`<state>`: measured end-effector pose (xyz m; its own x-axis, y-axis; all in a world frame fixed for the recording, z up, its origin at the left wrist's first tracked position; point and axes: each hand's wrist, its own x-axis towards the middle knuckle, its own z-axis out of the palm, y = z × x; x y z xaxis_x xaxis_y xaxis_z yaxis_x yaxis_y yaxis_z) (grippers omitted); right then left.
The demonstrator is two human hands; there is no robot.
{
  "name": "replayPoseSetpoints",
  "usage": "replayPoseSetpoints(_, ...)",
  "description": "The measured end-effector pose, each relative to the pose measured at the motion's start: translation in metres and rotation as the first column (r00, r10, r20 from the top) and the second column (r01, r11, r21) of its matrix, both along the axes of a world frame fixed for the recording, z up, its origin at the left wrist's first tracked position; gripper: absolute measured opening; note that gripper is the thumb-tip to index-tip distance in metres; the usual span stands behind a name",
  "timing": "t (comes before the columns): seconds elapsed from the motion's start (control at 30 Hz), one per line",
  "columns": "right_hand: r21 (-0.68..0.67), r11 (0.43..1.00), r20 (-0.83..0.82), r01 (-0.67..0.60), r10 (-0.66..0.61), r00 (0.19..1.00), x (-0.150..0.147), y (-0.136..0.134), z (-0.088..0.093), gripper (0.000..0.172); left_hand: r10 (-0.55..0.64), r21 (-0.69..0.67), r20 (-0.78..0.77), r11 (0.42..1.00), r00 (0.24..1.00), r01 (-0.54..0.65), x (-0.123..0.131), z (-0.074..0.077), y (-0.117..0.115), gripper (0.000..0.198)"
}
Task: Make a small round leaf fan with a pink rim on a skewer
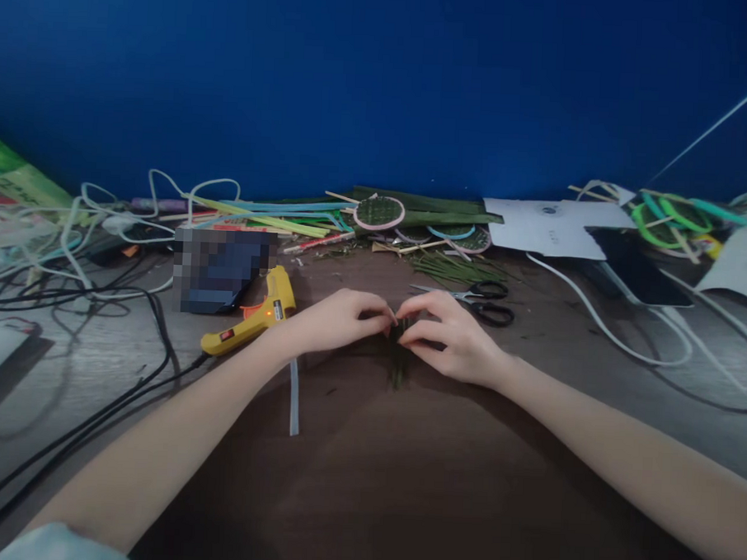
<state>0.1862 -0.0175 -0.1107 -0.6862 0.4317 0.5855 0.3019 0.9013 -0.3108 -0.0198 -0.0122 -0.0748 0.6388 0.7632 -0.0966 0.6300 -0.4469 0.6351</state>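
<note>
At the middle of the table, my left hand (353, 316) and my right hand (454, 337) meet at their fingertips around a small bundle of dark green strips (398, 368). Both hands pinch its upper part; loose ends hang toward me. Fingers hide much of the bundle. Just behind my right hand lie black-handled scissors (487, 301). A yellow glue gun (248, 324) with a small orange light rests beside my left forearm, and a pale strip (294, 399) lies below my left wrist.
Along the blue wall (382, 82) lie green leaves (432, 207), a pink-rimmed woven disc (380, 213), coloured strips and white paper (546, 230). A phone (640, 267) and white cable (588, 318) lie right; black cables (161, 328) and a dark, partly blurred object (225, 273) lie left.
</note>
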Motion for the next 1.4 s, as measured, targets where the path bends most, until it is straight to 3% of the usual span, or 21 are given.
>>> replayPoseSetpoints(0.23, 0.031, 0.999, 0.022, -0.015, 0.014, 1.000, -0.001, -0.001, 0.001, 0.013, 0.004, 0.021, 0.023, 1.000, 1.000, -0.004, -0.001, -0.002, 0.000, 0.016)
replayPoseSetpoints(0.4, 0.054, 0.996, 0.010, 0.073, -0.074, 0.997, 0.000, -0.001, 0.001, 0.012, -0.005, 0.019, 0.042, 1.000, 0.999, 0.005, 0.000, -0.005, 0.000, 0.012)
replayPoseSetpoints(0.63, -0.123, 0.991, -0.042, 0.061, -0.066, 0.997, -0.002, 0.003, -0.006, 0.013, -0.046, 0.062, -0.015, 0.997, 0.999, 0.047, -0.001, -0.004, 0.001, 0.012)
replayPoseSetpoints(0.87, -0.190, 0.965, 0.050, 0.178, -0.172, 0.984, -0.005, 0.006, -0.005, 0.008, -0.064, 0.047, -0.029, 0.997, 0.998, 0.065, -0.001, -0.001, 0.001, 0.009)
replayPoseSetpoints(1.07, -0.273, 0.928, 0.070, 0.253, -0.243, 0.968, -0.007, 0.009, -0.005, 0.023, -0.019, 0.057, -0.047, 0.998, 0.999, 0.021, 0.001, 0.005, -0.004, 0.013)
replayPoseSetpoints(1.23, -0.278, 0.940, -0.011, 0.200, -0.211, 0.977, -0.005, 0.011, -0.004, 0.008, -0.052, 0.083, -0.102, 0.995, 0.993, 0.061, 0.003, 0.008, -0.006, 0.016)
replayPoseSetpoints(1.4, -0.318, 0.926, -0.013, 0.201, -0.216, 0.976, 0.003, 0.008, 0.003, 0.007, -0.053, 0.152, -0.205, 0.985, 0.977, 0.085, 0.003, 0.008, -0.009, 0.020)
